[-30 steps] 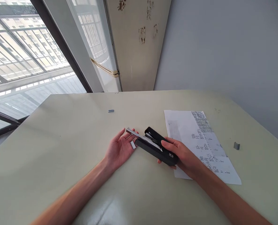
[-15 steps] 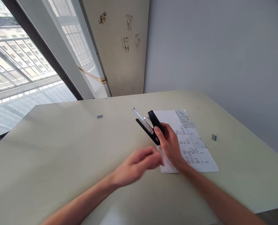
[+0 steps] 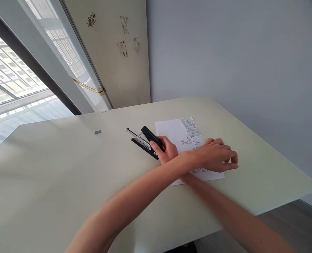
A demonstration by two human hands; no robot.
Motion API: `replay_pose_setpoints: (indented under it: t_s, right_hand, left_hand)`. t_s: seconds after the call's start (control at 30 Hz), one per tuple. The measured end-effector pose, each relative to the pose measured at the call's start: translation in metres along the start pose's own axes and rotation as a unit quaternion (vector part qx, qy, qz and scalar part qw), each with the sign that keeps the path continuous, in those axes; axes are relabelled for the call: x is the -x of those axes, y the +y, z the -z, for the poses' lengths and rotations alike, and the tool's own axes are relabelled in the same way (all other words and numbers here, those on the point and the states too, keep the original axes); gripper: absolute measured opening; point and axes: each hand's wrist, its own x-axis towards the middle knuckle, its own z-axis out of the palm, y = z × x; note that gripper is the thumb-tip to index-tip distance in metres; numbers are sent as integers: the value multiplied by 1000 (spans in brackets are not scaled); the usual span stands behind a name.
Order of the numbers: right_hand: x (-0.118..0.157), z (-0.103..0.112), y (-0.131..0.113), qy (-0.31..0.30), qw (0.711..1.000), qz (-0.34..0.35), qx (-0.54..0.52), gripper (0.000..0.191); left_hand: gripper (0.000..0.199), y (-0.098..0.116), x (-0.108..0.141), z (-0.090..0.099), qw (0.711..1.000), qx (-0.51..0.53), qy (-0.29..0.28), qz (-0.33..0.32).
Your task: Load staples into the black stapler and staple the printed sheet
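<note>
Right hand [image 3: 167,149] grasps the opened stapler [image 3: 150,135]; left hand [image 3: 219,156], grip indeterminable, hangs over paper [image 3: 171,127] edge; bumping crossed arms [image 3: 142,184] could jolt the stapler loose.

On the table [image 3: 66,175], strip [image 3: 97,132] sits left of stapler [image 3: 145,144], right hand [image 3: 168,150] at left part of paper [image 3: 188,141], left hand [image 3: 219,156] over its right edge.

The left hand [image 3: 219,156] has crossed over the right forearm [image 3: 207,196], perhaps hiding a grey piece.
</note>
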Motion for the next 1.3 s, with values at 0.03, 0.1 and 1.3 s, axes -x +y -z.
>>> replay_pose_setpoints:
  t_s: [0.03, 0.1, 1.3]
  right_hand:
    - [-1, 1, 0, 3, 1000, -2, -4, 44]
    - [-4, 2, 0, 11, 1000, -7, -18, 43]
    - [-20, 42, 4, 63, 993, 56, 79, 49]
  left_hand:
    - [24, 2, 4, 1, 1000, 9, 14, -11]
    - [21, 13, 18, 7, 997, 48, 44, -36]
    - [37, 68, 426, 1, 898, -214, 201, 328]
